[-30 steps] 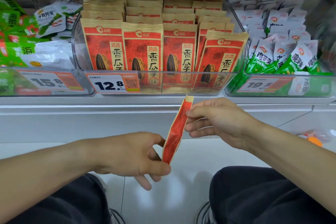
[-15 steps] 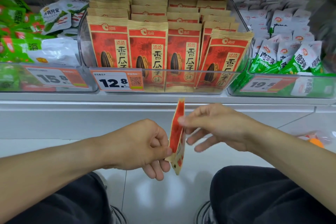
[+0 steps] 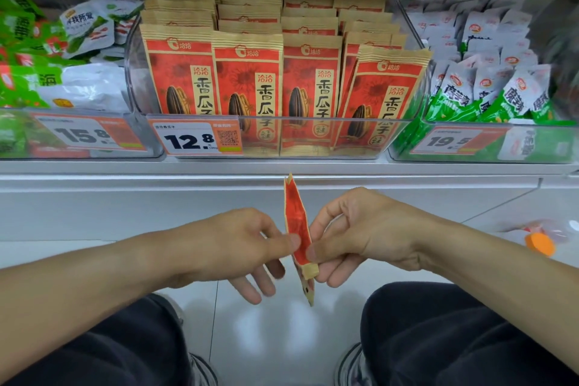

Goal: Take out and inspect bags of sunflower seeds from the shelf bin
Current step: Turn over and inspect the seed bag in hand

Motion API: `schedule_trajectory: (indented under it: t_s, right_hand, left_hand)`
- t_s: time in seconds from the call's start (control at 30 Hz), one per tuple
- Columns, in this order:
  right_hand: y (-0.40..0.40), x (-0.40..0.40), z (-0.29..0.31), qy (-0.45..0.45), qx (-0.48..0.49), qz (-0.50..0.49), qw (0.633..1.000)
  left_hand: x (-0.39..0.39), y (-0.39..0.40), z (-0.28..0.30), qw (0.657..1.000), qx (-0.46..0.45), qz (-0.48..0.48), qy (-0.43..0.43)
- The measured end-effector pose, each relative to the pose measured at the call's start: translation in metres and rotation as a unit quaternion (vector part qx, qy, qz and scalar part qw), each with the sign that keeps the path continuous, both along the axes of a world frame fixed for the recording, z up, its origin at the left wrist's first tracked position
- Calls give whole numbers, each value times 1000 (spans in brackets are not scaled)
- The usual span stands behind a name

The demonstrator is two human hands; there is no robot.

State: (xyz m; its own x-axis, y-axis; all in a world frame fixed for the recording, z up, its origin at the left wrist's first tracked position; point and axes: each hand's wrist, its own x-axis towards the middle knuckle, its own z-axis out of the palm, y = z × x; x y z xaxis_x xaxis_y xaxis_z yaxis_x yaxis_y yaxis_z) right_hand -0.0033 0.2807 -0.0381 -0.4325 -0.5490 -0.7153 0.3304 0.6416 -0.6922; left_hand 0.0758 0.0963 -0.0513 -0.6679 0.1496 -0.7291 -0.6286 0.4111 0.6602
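below the shelf edge, a red and tan sunflower seed bag [image 3: 297,229] is held edge-on and nearly upright between both hands. left hand [image 3: 232,247] pinches it with the thumb, other fingers loosely spread underneath. right hand [image 3: 360,235] pinches the opposite side, fingers curled around the lower end. up in the clear shelf bin [image 3: 313,138] rows of the same bags stand behind a 12.8 price tag [image 3: 195,138].

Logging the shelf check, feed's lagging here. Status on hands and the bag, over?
Left hand and right hand both pinch one sunflower seed bag, edge-on, upright, below the shelf bin. Nothing in the way.
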Motion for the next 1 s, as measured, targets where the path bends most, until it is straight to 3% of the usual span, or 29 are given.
schedule_trajectory:
  t_s: [0.13,0.33,0.43,0.5,0.6,0.67,0.77,0.87,1.0]
  right_hand:
    - [-2,8,1,22,-16,37,999]
    - [-8,22,-4,13,-65,67,996]
    - [-7,17,-4,51,-28,73,996]
    - [-6,7,-7,137,3,30,990]
    - [-5,-10,-16,219,10,-125,968]
    - [-4,-18,-16,194,15,-178,965]
    - [-2,-19,-11,85,-13,-162,983]
    - [-3,-16,-10,85,-40,-139,986]
    - [-4,-12,-8,102,-79,-154,980]
  left_hand:
    - [-5,0,2,994,55,96,-16]
    - [-5,0,1,990,93,106,-7]
    - [-4,-2,-4,991,84,104,12]
    - [-5,-4,-6,991,74,108,21]
    - [-8,-7,-5,992,58,110,37]
    - [-11,-9,-6,991,55,114,44]
    - [-12,-10,-4,990,52,122,44]
    - [-11,-8,-8,989,25,139,53]
    - [-12,-8,-11,968,-110,91,208]
